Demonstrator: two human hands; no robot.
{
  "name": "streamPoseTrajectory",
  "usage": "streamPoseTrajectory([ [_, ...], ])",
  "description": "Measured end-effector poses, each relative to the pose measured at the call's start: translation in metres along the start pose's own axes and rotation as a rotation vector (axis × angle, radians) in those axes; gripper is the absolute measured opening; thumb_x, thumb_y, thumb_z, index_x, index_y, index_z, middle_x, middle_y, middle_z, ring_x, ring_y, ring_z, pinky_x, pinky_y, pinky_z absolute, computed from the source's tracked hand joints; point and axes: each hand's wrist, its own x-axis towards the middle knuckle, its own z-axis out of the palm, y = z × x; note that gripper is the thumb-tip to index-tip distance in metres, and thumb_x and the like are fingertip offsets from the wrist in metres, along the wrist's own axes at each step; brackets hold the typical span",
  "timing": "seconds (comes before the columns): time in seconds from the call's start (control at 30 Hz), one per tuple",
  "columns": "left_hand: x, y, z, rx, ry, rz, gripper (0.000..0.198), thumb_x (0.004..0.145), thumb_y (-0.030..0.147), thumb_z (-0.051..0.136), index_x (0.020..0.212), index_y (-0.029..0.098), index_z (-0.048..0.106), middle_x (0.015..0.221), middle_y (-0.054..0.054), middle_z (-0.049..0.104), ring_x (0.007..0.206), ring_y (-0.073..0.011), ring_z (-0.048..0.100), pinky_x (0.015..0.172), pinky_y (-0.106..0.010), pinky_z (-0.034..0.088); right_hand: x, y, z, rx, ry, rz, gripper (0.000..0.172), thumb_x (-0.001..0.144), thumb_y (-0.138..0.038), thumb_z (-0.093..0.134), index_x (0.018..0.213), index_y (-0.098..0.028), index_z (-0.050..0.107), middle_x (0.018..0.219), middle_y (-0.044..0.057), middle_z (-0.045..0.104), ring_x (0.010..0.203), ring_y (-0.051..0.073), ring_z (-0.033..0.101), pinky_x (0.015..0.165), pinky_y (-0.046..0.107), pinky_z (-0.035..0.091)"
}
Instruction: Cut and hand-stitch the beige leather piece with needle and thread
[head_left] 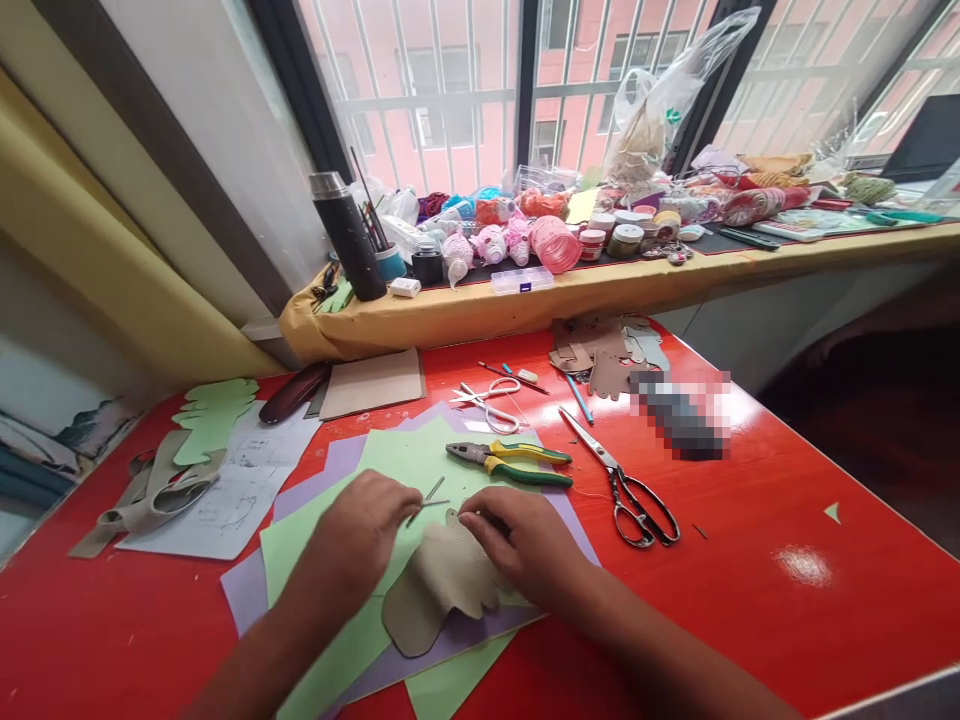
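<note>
My left hand is closed in a pinch on a thin metal rod; a second thin rod crosses it at a slant, and I cannot tell if that one is held too. Closed at the fingertips, my right hand grips the upper edge of a grey-beige leather piece with a wavy, finger-like outline. The leather hangs curved over green sheets and purple sheets. Just beyond the hands lie pliers with yellow-green handles.
Large scissors lie right of the pliers, white-handled scissors behind. Leather scraps sit at the back right. On the left are a drawn-on paper, leather strips and a green cutout. A black flask stands on the sill.
</note>
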Motion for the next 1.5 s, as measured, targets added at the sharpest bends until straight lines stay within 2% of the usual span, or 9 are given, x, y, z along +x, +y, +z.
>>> streamPoseTrajectory([
  [0.13,0.054,-0.008,0.001,0.008,0.015,-0.155,0.013,0.100,0.029,0.063,0.097,0.024,0.075,0.097,-0.003,0.078,0.094,-0.0251,0.067,0.079,-0.035,0.050,-0.002,-0.006,0.001,0.000,0.005,-0.036,0.019,0.104,-0.030,0.057,0.102,-0.022,0.074,0.095,0.003,0.080,0.084,0.018,0.071,0.072,0.026,0.045],
  [0.37,0.180,0.031,0.064,0.130,-0.179,0.188,0.016,0.099,0.024,0.064,0.091,0.022,0.077,0.094,-0.006,0.076,0.094,-0.0256,0.060,0.084,-0.038,0.044,-0.002,-0.005,0.009,-0.253,-0.178,-0.123,0.015,0.102,-0.031,0.062,0.102,-0.021,0.073,0.092,0.003,0.080,0.078,0.019,0.071,0.060,0.028,0.034],
  [0.57,0.230,0.031,0.109,0.182,-0.260,0.290,0.018,0.097,0.023,0.064,0.087,0.019,0.079,0.095,-0.012,0.067,0.094,-0.0268,0.056,0.079,-0.039,0.040,0.000,-0.011,0.001,-0.296,-0.192,-0.169,0.017,0.104,-0.035,0.058,0.104,-0.023,0.071,0.092,0.000,0.079,0.080,0.018,0.070,0.056,0.029,0.031],
  [0.73,0.237,0.022,0.114,0.163,-0.292,0.276,0.018,0.096,0.020,0.063,0.087,0.022,0.079,0.093,-0.009,0.067,0.093,-0.0246,0.059,0.082,-0.037,0.043,-0.003,-0.016,-0.001,-0.342,-0.197,-0.195,0.024,0.104,-0.040,0.055,0.092,-0.023,0.066,0.088,-0.002,0.076,0.070,0.016,0.064,0.049,0.032,0.019],
  [0.87,0.226,0.003,0.082,0.145,-0.233,0.186,0.018,0.099,0.025,0.061,0.100,0.021,0.078,0.103,-0.009,0.069,0.102,-0.0256,0.061,0.088,-0.036,0.046,-0.007,-0.018,-0.002,-0.363,-0.180,-0.251,0.027,0.105,-0.037,0.052,0.085,-0.023,0.062,0.084,-0.004,0.075,0.064,0.015,0.062,0.046,0.034,0.015],
  [0.97,0.205,-0.015,0.054,0.151,-0.231,0.118,0.020,0.098,0.023,0.057,0.097,0.021,0.077,0.102,-0.008,0.071,0.098,-0.0256,0.063,0.087,-0.036,0.047,-0.010,-0.019,0.000,-0.389,-0.211,-0.303,0.024,0.105,-0.037,0.052,0.088,-0.023,0.061,0.083,-0.004,0.074,0.064,0.015,0.062,0.044,0.033,0.016],
  [1.07,0.178,-0.030,0.039,0.160,-0.265,0.078,0.017,0.095,0.023,0.059,0.092,0.023,0.075,0.096,-0.006,0.073,0.094,-0.0258,0.065,0.083,-0.037,0.046,-0.012,-0.020,0.003,-0.427,-0.273,-0.362,0.023,0.105,-0.037,0.054,0.092,-0.021,0.062,0.082,-0.002,0.075,0.063,0.016,0.063,0.043,0.034,0.018],
  [1.27,0.141,-0.048,0.039,0.157,-0.281,0.012,0.014,0.091,0.022,0.059,0.089,0.023,0.073,0.093,-0.006,0.075,0.092,-0.0273,0.066,0.083,-0.038,0.047,-0.009,-0.018,0.005,-0.445,-0.334,-0.323,0.021,0.105,-0.034,0.055,0.089,-0.022,0.062,0.082,-0.001,0.075,0.064,0.016,0.066,0.045,0.033,0.018],
  [1.5,0.142,-0.046,0.045,0.136,-0.241,-0.047,0.016,0.093,0.020,0.058,0.091,0.023,0.073,0.095,-0.007,0.075,0.094,-0.0273,0.067,0.082,-0.037,0.048,-0.006,-0.014,0.008,-0.430,-0.319,-0.252,0.017,0.102,-0.030,0.059,0.089,-0.022,0.065,0.084,-0.002,0.077,0.069,0.016,0.069,0.051,0.031,0.024],
])
